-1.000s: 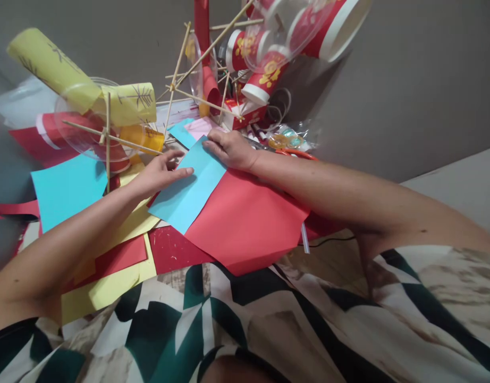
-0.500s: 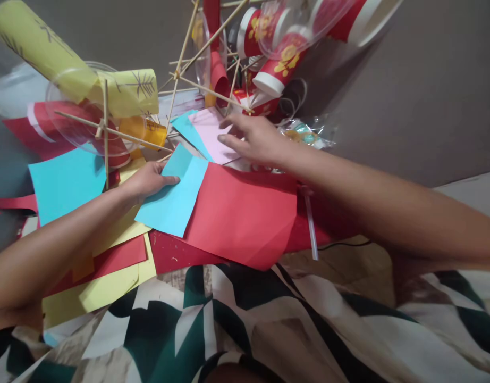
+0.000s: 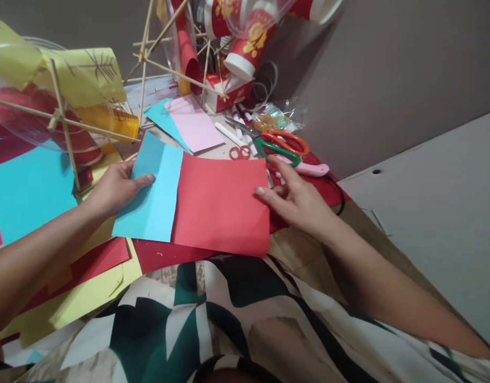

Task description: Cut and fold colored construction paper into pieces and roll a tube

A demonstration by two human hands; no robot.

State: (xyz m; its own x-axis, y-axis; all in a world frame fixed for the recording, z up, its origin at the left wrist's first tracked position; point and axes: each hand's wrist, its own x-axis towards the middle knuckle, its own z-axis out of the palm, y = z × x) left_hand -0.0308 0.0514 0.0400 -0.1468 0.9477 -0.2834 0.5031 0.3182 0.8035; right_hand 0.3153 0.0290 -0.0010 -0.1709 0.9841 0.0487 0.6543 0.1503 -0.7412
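My left hand [image 3: 119, 186] grips a light blue sheet of paper [image 3: 159, 189] by its left side, thumb on top and fingers behind. To the right of that sheet stretches a red sheet of paper [image 3: 221, 205], its left edge meeting or tucked under the blue one. At the red sheet's right edge is my right hand [image 3: 296, 199], fingers apart and the thumb tip over the paper. Just beyond that hand lie scissors with green and orange handles [image 3: 282, 146] and a pink-handled tool [image 3: 309, 167].
Pink paper [image 3: 195, 125] lies on blue paper behind the red sheet. Small red-handled scissors [image 3: 240, 153] and several markers are beside it. A wooden-stick frame [image 3: 143, 56] and red paper cups [image 3: 251, 40] stand at the back. Yellow paper [image 3: 97, 290] and another blue sheet [image 3: 32, 186] are at left.
My right hand has moved from the pink paper to the right edge of the red sheet, uncovering scissors and markers. My left hand keeps hold of the blue paper. The view has shifted right.
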